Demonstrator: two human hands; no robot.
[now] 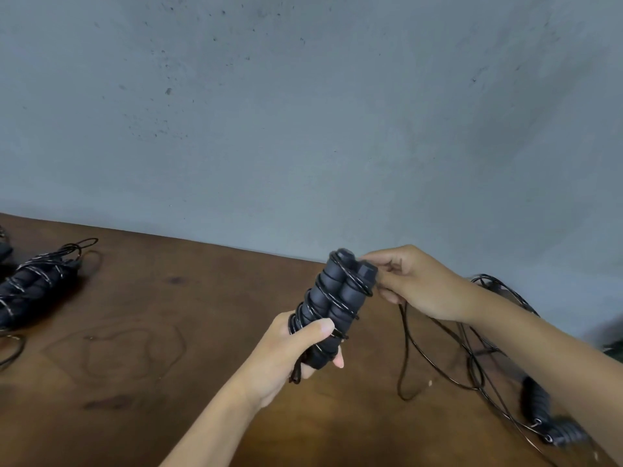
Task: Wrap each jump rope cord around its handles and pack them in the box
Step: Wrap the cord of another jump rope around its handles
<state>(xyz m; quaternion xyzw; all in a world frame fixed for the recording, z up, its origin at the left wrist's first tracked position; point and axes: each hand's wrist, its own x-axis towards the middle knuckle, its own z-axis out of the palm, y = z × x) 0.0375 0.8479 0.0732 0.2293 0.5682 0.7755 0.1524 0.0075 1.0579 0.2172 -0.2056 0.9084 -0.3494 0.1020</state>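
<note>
Handles [332, 305], a dark ribbed pair held side by side and tilted upright above the table [175, 332], were clamped near their lower end by the left hand [290, 348], thumb across the front and fingers curled behind. Cord [404, 348] already spiralled around the pair in several turns. The right hand [414, 281] pinched the cord at the top of the handles, and from there a slack loop hung down to the table. A finished bundle [37, 281] lay at the left edge, well apart. Another rope [539, 409], unwrapped, sprawled at the lower right under the right forearm. No box was in view.

Judging from this, the hanging loop could snag the loose rope at the right, since their cords lay close together and seemed to cross. The upper turns looked loosely spaced and might slide off the handle ends if the pinch slackened.

No brand, label or writing could be read anywhere.
</note>
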